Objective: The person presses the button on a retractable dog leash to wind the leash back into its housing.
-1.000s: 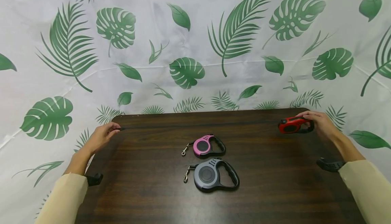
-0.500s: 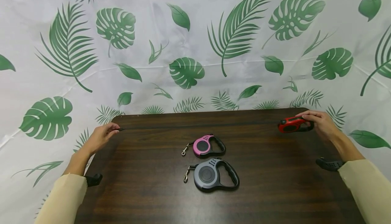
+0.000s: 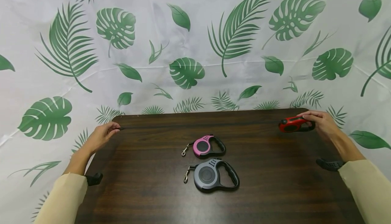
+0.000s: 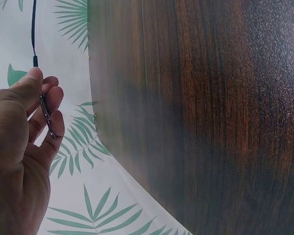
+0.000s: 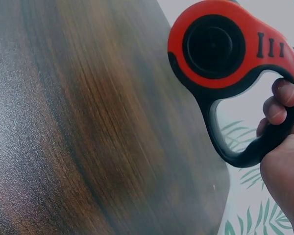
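My right hand (image 3: 322, 122) grips the black handle of a red retractable dog leash (image 5: 213, 46), its fingers curled through the loop in the right wrist view. At the far left, my left hand (image 3: 102, 135) pinches the leash's clip end; a metal clip (image 4: 46, 115) lies against the fingers in the left wrist view. Between the hands a thin dark cord (image 3: 195, 126) runs nearly straight above the back of the table. A pink retractable leash (image 3: 201, 146) and a larger grey one, the grey leash (image 3: 207, 175), lie mid-table, metal clips pointing left.
The dark wooden table (image 3: 146, 190) has rounded back corners. Behind it hangs a white cloth (image 3: 201, 37) printed with green leaves. Black straps circle both wrists, below beige sleeves (image 3: 65, 197).
Almost nothing differs. Both hands keep their places and the cord stays drawn out; the red leash shifts only very slightly.
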Demonstrator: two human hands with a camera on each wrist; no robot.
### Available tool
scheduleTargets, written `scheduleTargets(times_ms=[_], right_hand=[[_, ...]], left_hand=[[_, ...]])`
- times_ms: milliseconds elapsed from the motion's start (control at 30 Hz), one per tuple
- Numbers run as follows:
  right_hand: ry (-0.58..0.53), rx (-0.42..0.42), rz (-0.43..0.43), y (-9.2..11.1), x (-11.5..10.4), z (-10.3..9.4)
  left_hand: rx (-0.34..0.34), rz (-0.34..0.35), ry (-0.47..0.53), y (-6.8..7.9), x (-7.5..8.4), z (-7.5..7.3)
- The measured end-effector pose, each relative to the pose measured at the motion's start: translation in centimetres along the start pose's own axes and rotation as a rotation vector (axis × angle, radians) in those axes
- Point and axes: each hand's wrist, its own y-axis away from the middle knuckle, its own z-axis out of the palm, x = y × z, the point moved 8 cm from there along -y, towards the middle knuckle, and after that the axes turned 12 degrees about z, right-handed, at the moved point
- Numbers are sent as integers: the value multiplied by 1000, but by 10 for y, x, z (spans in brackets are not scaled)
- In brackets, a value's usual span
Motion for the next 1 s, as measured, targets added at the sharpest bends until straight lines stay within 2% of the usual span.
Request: scheduleTargets(times_ms=[233, 400, 700, 1000], right_hand=[[66, 55, 52, 0, 4, -5], [82, 60, 45, -1, 6, -4], [281, 119, 15, 1, 5, -3], [387, 154, 12, 2, 2, -1]], left_hand=[[-1, 15, -13, -3, -1, 1], [2, 0, -11, -2, 0, -1], [-2, -39, 15, -1, -1, -2], [-23, -50, 19, -4, 0, -1]])
